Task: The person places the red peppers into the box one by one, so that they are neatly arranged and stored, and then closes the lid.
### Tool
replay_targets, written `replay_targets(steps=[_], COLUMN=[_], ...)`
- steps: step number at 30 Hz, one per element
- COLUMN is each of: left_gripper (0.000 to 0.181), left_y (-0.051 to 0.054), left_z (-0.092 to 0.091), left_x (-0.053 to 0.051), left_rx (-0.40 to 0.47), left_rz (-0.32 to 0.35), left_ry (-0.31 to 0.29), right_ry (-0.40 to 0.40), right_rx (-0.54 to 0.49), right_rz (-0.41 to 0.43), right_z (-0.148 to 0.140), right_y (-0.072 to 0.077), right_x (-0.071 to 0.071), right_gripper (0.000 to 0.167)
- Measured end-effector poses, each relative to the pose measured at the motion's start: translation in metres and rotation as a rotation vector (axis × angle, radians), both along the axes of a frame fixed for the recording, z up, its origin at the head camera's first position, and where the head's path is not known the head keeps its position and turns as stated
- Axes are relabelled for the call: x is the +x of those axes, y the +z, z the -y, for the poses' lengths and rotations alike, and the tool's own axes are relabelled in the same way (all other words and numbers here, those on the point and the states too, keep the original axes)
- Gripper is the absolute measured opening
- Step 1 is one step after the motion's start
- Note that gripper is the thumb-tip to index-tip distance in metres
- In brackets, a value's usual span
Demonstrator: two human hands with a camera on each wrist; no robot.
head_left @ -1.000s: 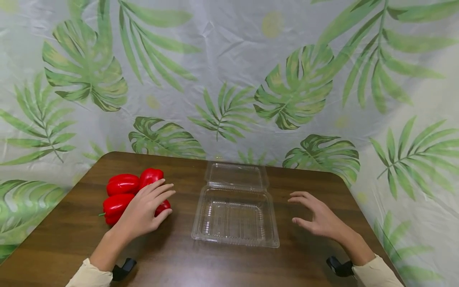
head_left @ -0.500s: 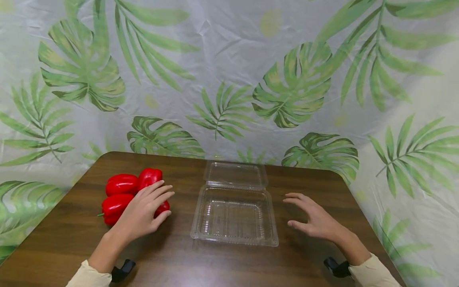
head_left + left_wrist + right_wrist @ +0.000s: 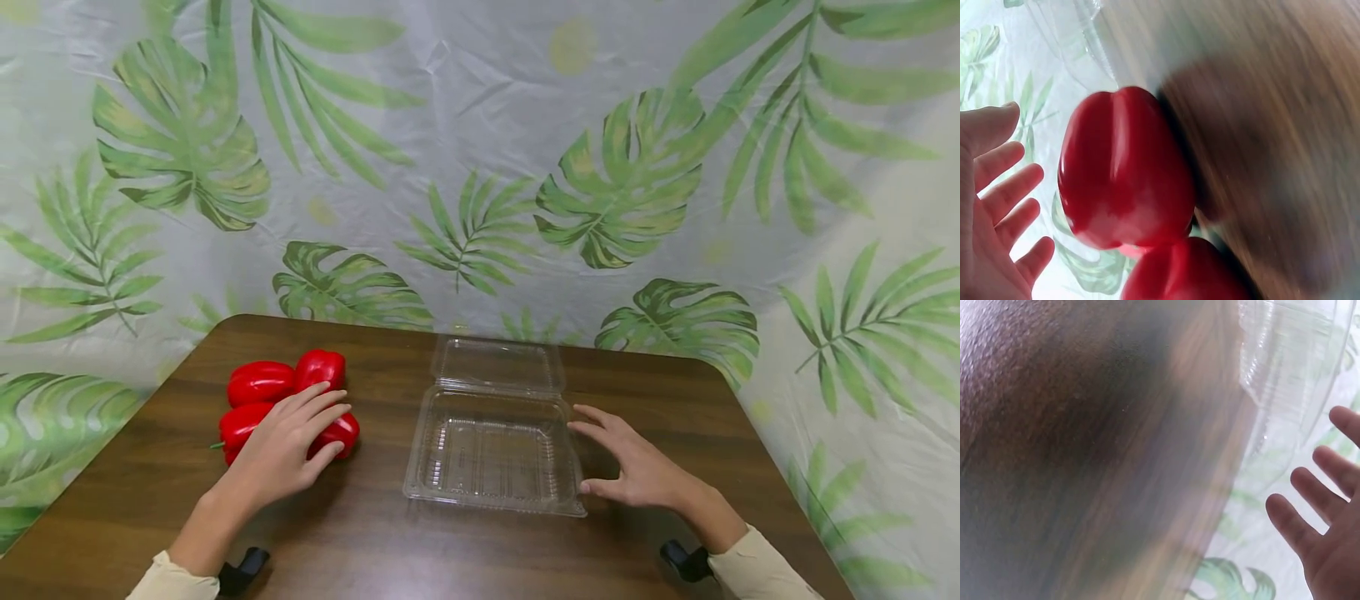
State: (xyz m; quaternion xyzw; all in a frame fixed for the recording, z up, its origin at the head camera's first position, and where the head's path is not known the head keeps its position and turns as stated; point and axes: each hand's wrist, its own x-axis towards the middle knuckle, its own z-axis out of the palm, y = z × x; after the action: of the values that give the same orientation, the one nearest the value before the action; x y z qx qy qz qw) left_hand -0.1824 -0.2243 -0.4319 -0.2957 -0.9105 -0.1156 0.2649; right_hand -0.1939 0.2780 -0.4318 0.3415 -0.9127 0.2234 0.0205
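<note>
Several red bell peppers (image 3: 261, 383) lie grouped on the left of the table. Over the nearer ones hovers my left hand (image 3: 283, 447), fingers spread and holding nothing; in the left wrist view a gap shows between its fingers and a pepper (image 3: 1124, 169). A clear plastic container (image 3: 491, 500) stands mid-table with its lid (image 3: 495, 363) laid back behind it. My right hand (image 3: 637, 467) is at the container's right edge, fingers apart and holding nothing; whether the fingertips touch the rim I cannot tell. The right wrist view shows the hand (image 3: 1329, 531) near the clear plastic (image 3: 1291, 369).
The brown wooden table (image 3: 360, 542) ends at a leaf-patterned cloth (image 3: 480, 125) hanging behind it. Dark straps (image 3: 242, 572) show below both wrists, next to pale sleeves.
My right hand has moved left to the container's right edge. My left hand has shifted slightly left and down, showing more of the nearer right pepper. Peppers and container have not moved on the table.
</note>
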Motion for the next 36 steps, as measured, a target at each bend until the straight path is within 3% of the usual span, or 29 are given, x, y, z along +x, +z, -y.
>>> replay_targets(steps=[8,17,27,36], left_gripper=[0.054,0.052,0.052,0.055], left_y=[0.0023,0.0059,0.0015,-0.0003], left_z=[0.0050,0.0025,0.0108,0.0074], left_x=[0.0023,-0.0037,0.0015,0.0030], left_rx=[0.014,0.028,0.036,0.017], left_rz=[-0.014,-0.012,-0.036,-0.036], left_ry=[0.009,0.004,0.016,0.162], right_ry=[0.002,-0.020,-0.005,-0.001], right_rx=[0.016,0.019,0.025,0.024], right_rz=[0.017,-0.018,-0.027,-0.012], right_z=[0.0059,-0.0008,0.0022,0.0043], right_y=[-0.0031,-0.0030,-0.0051,-0.0062], right_x=[-0.0008,0.0013,0.0020,0.0014], right_gripper=[0.080,0.082,0.080,0.081])
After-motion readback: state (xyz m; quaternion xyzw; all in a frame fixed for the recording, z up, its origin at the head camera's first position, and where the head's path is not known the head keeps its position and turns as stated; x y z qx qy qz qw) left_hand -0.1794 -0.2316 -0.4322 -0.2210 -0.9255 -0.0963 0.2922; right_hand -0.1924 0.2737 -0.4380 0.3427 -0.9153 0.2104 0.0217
